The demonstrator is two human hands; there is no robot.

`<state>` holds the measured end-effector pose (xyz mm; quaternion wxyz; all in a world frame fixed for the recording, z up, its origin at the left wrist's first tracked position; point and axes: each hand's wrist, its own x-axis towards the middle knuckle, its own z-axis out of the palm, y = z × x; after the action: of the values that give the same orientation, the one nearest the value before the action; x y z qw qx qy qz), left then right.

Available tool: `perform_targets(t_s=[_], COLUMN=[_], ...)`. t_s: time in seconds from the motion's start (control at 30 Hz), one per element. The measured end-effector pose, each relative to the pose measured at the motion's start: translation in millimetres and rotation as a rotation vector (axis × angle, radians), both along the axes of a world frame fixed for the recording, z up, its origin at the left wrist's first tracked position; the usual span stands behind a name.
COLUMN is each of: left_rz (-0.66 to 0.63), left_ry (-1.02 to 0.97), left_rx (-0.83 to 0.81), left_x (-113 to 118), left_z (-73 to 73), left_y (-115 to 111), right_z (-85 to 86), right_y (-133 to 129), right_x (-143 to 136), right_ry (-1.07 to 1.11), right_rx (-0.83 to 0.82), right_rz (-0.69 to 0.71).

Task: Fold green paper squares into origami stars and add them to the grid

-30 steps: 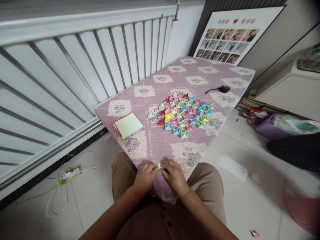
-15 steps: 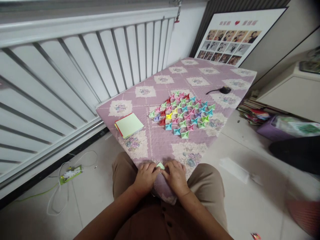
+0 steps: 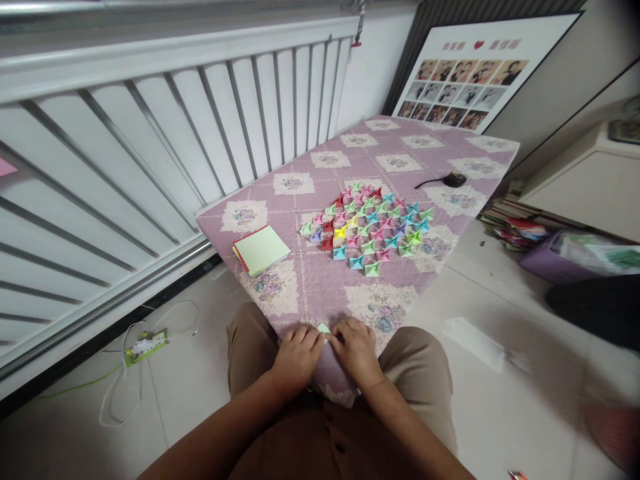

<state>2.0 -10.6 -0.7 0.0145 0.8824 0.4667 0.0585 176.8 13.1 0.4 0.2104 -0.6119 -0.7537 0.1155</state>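
Both hands meet at the near corner of the desk [image 3: 320, 287]. The left hand [image 3: 296, 359] and the right hand [image 3: 357, 352] have their fingers curled down, fingertips pinching and pressing a small pale green folded paper [image 3: 324, 329] between them against the quilted cover. Only a sliver of that paper shows above the fingers; its shape is mostly hidden, and the fold cannot be made out.

Further up the desk, well apart from the hands, lies a tight cluster of small folded paper pieces [image 3: 370, 227] in red, pink, green, blue and yellow, set in rows. To its left sits a stack of square paper sheets [image 3: 261, 249], pale green on top with red and yellow edges below. Near the far right edge rests a small black object with a cord [image 3: 450, 179], too small to identify.

The desk wears a mauve quilted cover with floral squares. A white barred railing [image 3: 150, 133] runs along the left, a framed photo collage [image 3: 470, 73] leans at the back, and a green power strip [image 3: 145, 343] with white cable lies on the tiled floor.
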Motion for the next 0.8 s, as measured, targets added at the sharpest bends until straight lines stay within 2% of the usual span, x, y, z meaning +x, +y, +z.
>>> perform_targets(t_s=[0.3,0.5,0.8], left_rz=[0.070,0.029,0.056], left_ry=[0.029,-0.021,-0.119], left_rx=[-0.022,-0.054,-0.068], left_x=[6.6,-0.4,-3.6], left_z=[-0.6,1.2,-9.1], left_y=[-7.7,-12.7,-16.4], right_z=[-3.9,-4.5,-5.9], right_y=[17.7,27.0,29.1], right_x=[-7.7,-7.2,-9.9], right_ry=[-0.086,-0.151,-0.145], right_rx=[-0.009,-0.101,-0.130], right_rz=[-0.051,-0.057,-0.079])
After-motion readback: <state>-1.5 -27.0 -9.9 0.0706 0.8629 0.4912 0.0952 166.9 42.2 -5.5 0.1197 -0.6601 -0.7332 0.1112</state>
